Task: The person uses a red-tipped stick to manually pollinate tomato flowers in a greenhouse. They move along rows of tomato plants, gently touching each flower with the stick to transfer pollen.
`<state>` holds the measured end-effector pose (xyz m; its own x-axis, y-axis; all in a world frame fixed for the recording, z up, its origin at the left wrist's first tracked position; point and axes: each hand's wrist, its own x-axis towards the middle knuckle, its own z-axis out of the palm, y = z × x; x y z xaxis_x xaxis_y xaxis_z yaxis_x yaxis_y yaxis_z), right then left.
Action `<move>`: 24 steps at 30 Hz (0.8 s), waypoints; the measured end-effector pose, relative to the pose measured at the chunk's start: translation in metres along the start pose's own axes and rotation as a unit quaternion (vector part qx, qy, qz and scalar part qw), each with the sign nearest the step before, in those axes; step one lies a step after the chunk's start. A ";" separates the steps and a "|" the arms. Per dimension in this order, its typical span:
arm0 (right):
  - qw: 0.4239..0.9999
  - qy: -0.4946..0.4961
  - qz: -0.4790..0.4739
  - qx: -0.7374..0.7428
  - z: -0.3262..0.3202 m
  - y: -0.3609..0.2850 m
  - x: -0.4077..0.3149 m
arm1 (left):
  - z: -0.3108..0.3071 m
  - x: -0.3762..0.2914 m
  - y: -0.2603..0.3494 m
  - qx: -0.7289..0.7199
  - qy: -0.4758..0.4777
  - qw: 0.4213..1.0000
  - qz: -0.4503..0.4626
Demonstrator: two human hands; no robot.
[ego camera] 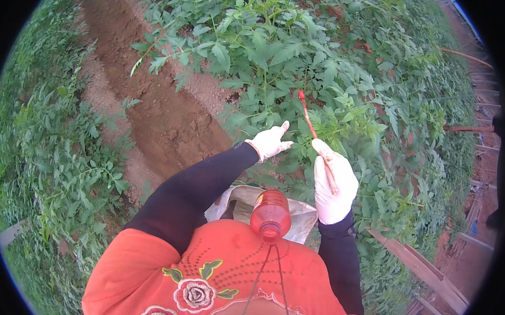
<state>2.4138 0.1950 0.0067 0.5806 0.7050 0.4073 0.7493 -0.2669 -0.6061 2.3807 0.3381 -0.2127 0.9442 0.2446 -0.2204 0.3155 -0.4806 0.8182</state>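
My right hand (pixel 336 182), in a white glove, is closed on a thin stick (pixel 308 117) with a red, wet-looking tip that points up over the leaves. My left hand (pixel 272 142), gloved in white with reddish stains on the fingertips, reaches in among leafy green tomato plants (pixel 261 52); its thumb and fingers are apart and nothing shows between them. An open-necked plastic bottle (pixel 271 215) with a red inside hangs on a cord at my chest. Behind the bottle is a whitish sheet or sack (pixel 300 214) at my waist.
A bare soil furrow (pixel 165 115) runs diagonally on the left, with another row of plants (pixel 66 162) beyond it. Wooden boards (pixel 425 266) lie at the lower right. Poles jut in along the right edge, and more foliage stands close on my right.
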 end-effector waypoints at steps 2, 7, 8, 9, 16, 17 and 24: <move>0.999 0.046 -0.003 0.015 -0.024 -0.002 -0.009 | -0.014 -0.014 0.010 0.004 0.013 1.000 -0.013; 0.970 0.167 0.026 0.172 -0.064 0.012 -0.046 | -0.035 -0.048 0.016 -0.032 0.065 0.997 -0.033; 0.962 0.197 0.009 0.189 -0.067 0.016 -0.053 | -0.040 -0.054 0.016 -0.056 0.075 0.995 -0.032; 0.947 0.227 -0.007 0.228 -0.069 0.021 -0.059 | -0.046 -0.058 0.017 -0.077 0.093 0.992 -0.031; 0.898 0.308 0.035 0.312 -0.104 0.024 -0.075 | -0.116 -0.070 0.030 -0.220 0.245 0.944 -0.015; 0.892 0.344 0.055 0.288 -0.107 0.018 -0.075 | -0.131 -0.066 0.033 -0.212 0.272 0.939 0.001; 0.818 0.438 0.019 0.372 -0.096 -0.023 -0.032 | -0.252 -0.022 0.026 -0.312 0.379 0.865 0.108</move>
<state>2.4081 0.1154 0.0728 0.8488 -0.1222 0.5144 0.5130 0.4261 -0.7452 2.3447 0.5326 -0.0533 0.5678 0.8009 0.1900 -0.1955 -0.0931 0.9763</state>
